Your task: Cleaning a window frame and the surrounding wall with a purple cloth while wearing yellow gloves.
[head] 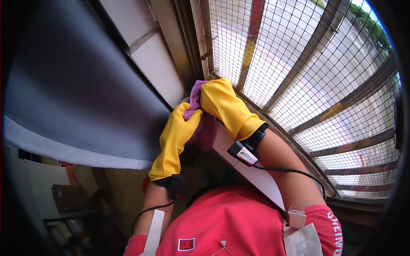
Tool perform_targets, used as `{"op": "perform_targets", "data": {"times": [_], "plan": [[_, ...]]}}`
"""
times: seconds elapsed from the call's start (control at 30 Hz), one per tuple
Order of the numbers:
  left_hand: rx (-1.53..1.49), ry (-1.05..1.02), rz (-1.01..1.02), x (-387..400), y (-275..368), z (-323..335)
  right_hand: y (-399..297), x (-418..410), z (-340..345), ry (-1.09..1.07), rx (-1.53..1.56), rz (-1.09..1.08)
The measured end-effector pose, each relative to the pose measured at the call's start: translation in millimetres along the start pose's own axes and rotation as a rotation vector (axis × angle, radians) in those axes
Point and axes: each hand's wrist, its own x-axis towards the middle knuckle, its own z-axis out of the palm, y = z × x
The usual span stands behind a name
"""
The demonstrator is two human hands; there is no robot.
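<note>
A purple cloth is bunched between my two hands, both in yellow rubber gloves. My left hand pinches a fold of it between thumb and fingers. Just above and to the right, my right hand is bent over the cloth's upper part, its fingertips hidden behind the glove. The cloth's darker lower end hangs beneath the hands. Both hands are at the corner where a white tiled ledge meets the wall and the window frame.
Wire mesh and painted metal bars cover the window on the right. White wall tiles rise beyond the hands. A large blurred grey-blue surface with a fuzzy pale edge fills the left. Cables run from both wrist devices.
</note>
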Motion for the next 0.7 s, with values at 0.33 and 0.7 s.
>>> {"op": "perform_targets", "data": {"times": [0.33,0.7], "plan": [[-0.214,0.015,0.042,-59.8,-5.2,-13.0,-36.5,-84.9,-68.7,-0.054,0.200,0.061],[-0.657,0.318,-0.029,-67.0,-16.4,-35.7,-36.0,-69.0,-46.0,0.067,0.311,0.151]]}}
